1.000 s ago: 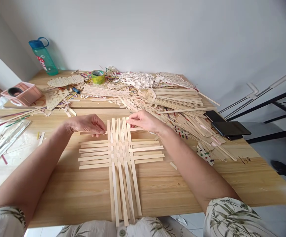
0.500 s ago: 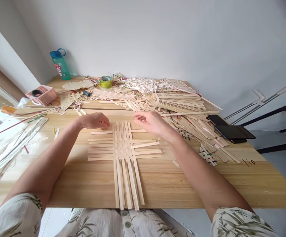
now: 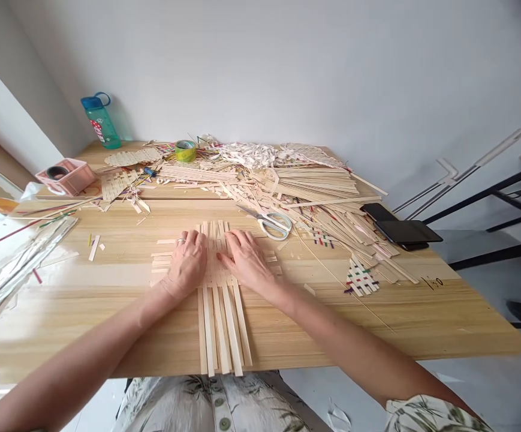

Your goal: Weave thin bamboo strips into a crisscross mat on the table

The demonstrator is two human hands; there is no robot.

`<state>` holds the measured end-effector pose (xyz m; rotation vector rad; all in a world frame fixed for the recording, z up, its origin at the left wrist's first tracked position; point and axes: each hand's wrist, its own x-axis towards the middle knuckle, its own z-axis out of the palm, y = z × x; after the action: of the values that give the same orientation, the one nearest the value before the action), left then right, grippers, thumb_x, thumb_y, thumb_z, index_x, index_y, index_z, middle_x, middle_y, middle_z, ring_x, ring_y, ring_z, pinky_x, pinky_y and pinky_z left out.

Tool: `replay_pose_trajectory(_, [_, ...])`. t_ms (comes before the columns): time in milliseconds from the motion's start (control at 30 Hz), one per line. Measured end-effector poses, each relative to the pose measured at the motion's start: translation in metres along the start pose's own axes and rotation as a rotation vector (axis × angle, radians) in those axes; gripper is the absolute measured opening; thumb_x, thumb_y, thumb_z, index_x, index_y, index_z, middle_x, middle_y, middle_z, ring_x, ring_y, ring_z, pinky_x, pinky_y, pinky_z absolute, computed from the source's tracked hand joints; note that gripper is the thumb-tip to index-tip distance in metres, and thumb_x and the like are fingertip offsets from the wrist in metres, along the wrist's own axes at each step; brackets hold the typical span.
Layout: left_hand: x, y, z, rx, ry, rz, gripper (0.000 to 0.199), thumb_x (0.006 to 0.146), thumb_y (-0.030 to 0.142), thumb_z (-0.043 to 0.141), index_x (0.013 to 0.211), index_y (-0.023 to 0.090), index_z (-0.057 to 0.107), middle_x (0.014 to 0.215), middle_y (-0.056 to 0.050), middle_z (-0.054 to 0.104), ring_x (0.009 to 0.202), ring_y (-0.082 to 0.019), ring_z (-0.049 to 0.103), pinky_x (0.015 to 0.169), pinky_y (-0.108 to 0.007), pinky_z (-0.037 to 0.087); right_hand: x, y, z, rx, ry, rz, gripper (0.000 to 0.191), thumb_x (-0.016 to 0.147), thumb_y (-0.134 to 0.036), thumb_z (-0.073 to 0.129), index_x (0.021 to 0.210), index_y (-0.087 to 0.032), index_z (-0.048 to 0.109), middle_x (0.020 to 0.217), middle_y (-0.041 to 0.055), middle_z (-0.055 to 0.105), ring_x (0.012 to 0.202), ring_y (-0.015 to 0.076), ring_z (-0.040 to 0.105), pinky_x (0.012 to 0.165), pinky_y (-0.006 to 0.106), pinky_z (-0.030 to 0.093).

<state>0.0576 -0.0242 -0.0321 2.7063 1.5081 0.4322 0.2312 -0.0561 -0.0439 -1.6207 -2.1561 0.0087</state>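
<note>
A cross-shaped weave of pale wooden strips lies flat on the table in front of me. Its long strips run toward my body, and shorter ends stick out on both sides. My left hand rests palm down on the left part of the weave, fingers lying forward and a ring on one of them. On the right part lies my right hand, its fingers stretched out and the thumb apart, pointing inward. Between the hands the woven middle shows; what lies beneath the palms is hidden.
Scissors with white handles lie beyond my right hand. Loose strips pile up at the back, near a tape roll. A pink basket and a bottle stand back left. Phones and a small woven piece lie right.
Both hands have come down and nearer to me, from above the weave's far end onto its two sides. The scissors, hidden before, now show. The view has shifted slightly.
</note>
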Motion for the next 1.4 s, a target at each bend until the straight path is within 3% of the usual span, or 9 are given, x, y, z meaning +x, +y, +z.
replay_pose_trajectory(167, [-0.0037,-0.0012,0.009,0.022,0.092,-0.001,0.016,0.089,0.012,0.048,0.102,0.014,0.057,0.107,-0.017,0.061,0.103,-0.032,0.053,0.087,-0.046,0.048,-0.0014,0.0034,0.0072,0.035,0.065,0.006,0.035,0.089,-0.027,0.065,0.118,-0.009,0.059,0.123,0.019,0.06,0.113,0.0324,0.051,0.1,0.046,0.047])
replay_pose_trajectory(300, [-0.0034,-0.0044,0.0099,-0.014,0.123,-0.011,0.017,0.088,0.013,0.049,0.105,0.015,0.054,0.11,-0.017,0.06,0.103,-0.032,0.051,0.086,-0.046,0.046,-0.0013,0.0049,0.0103,0.063,0.078,0.003,0.036,0.09,-0.029,0.064,0.121,-0.013,0.057,0.124,0.0174,0.058,0.111,0.0325,0.051,0.099,0.049,0.047])
replay_pose_trajectory(700, [0.0053,-0.0078,0.0054,-0.076,0.061,-0.015,0.013,0.087,0.014,0.05,0.099,0.018,0.053,0.103,-0.015,0.058,0.098,-0.032,0.049,0.084,-0.047,0.046,0.0059,0.0085,0.0044,0.077,0.012,0.043,0.032,0.088,-0.033,0.065,0.114,-0.016,0.057,0.116,0.0145,0.06,0.103,0.0322,0.052,0.092,0.047,0.047])
replay_pose_trajectory(1000, [0.0041,-0.005,0.0037,0.018,0.037,-0.065,0.019,0.086,0.019,0.052,0.105,0.017,0.054,0.11,-0.016,0.059,0.1,-0.033,0.05,0.085,-0.048,0.044,0.0055,0.0092,0.0048,0.074,0.009,0.058,0.031,0.086,-0.034,0.066,0.11,-0.018,0.056,0.109,0.013,0.06,0.099,0.0316,0.05,0.089,0.045,0.045])
replay_pose_trajectory(1400, [0.0054,-0.005,0.002,0.027,0.023,-0.097,0.018,0.085,0.024,0.054,0.103,0.019,0.054,0.105,-0.014,0.06,0.097,-0.032,0.051,0.082,-0.046,0.042,0.0058,0.0099,0.0045,0.067,0.019,0.036,0.034,0.086,-0.034,0.066,0.113,-0.016,0.057,0.113,0.0141,0.06,0.101,0.0321,0.051,0.09,0.045,0.045])
